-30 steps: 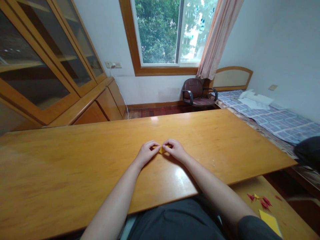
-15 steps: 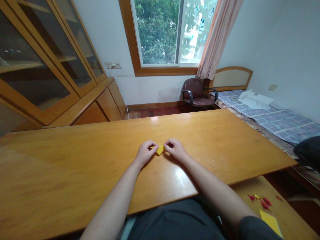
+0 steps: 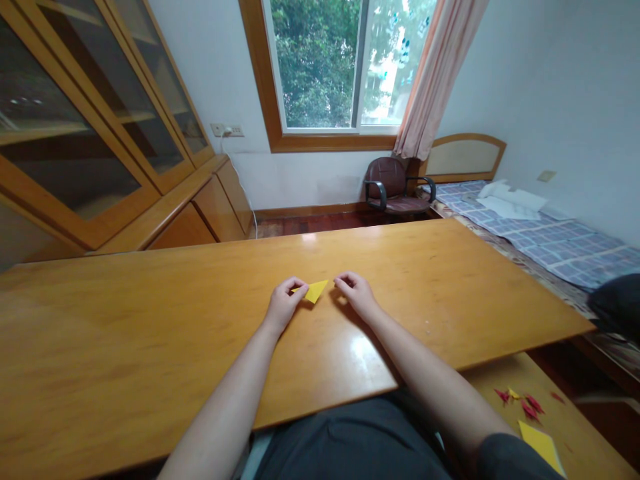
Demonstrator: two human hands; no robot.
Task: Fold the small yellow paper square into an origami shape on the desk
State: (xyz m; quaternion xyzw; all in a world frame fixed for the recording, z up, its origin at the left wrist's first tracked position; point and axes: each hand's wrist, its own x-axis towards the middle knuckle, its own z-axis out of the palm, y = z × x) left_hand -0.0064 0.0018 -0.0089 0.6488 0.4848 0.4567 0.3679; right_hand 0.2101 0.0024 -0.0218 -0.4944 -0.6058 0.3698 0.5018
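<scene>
A small yellow folded paper (image 3: 316,291), triangular in outline, is pinched at its left part between the thumb and fingers of my left hand (image 3: 287,301), just above the wooden table (image 3: 150,347). Its right tip points toward my right hand (image 3: 356,293), with a narrow gap between them. The fingertips of my right hand are pressed together; whether anything small is between them cannot be made out.
On a lower surface (image 3: 493,380) at the right lie several red folded pieces (image 3: 531,407) and a yellow sheet (image 3: 541,445). Beyond the table stand a brown chair (image 3: 387,180) and a bed (image 3: 550,247). A glass-door cabinet (image 3: 145,180) is at the left.
My right hand has let go of the yellow paper and moved slightly right. My left hand has shifted a little left and up with the paper, which is now tilted and shows more of its surface.
</scene>
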